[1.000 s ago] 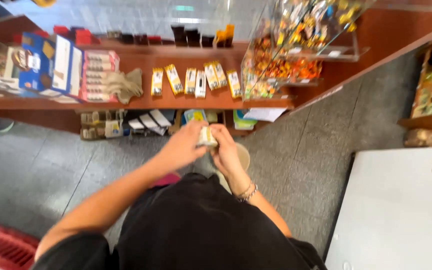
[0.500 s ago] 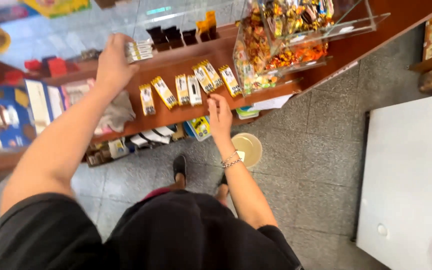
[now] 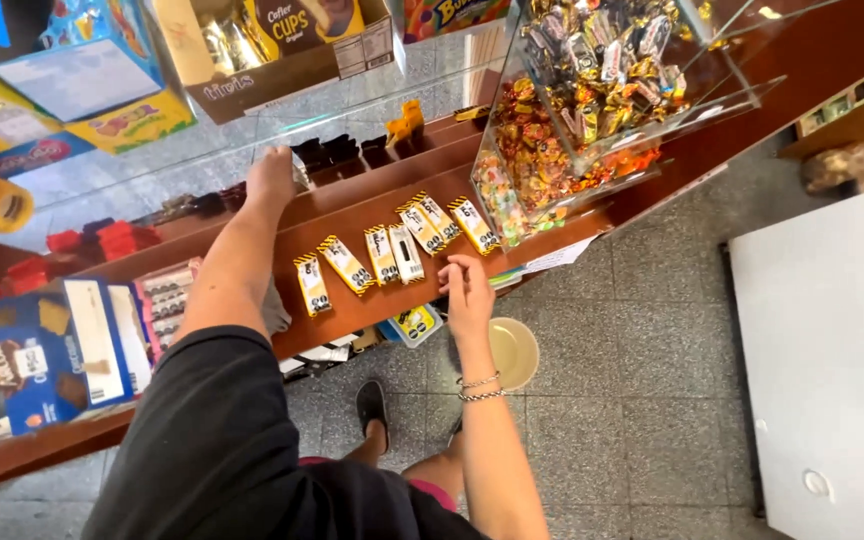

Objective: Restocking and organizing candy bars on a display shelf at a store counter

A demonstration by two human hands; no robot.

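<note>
Stocking of a wooden shelf (image 3: 352, 230) is shown. The left hand (image 3: 272, 175) is laid, grip hidden, on far dark packets (image 3: 337, 150). The right hand (image 3: 467, 290), fingers loosely open and empty, is held beside yellow-striped bars (image 3: 407, 250); careful alignment is judged next.

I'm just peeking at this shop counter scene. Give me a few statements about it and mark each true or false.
1. The left hand reaches up to the upper shelf. True.
2. The right hand rests by the row of yellow-striped bars. True.
3. The right hand holds a cup. False: its grip is open and holds nothing.
4. The clear candy bin stands empty. False: it is full of wrapped sweets.
5. The right wrist wears bracelets. True.
</note>
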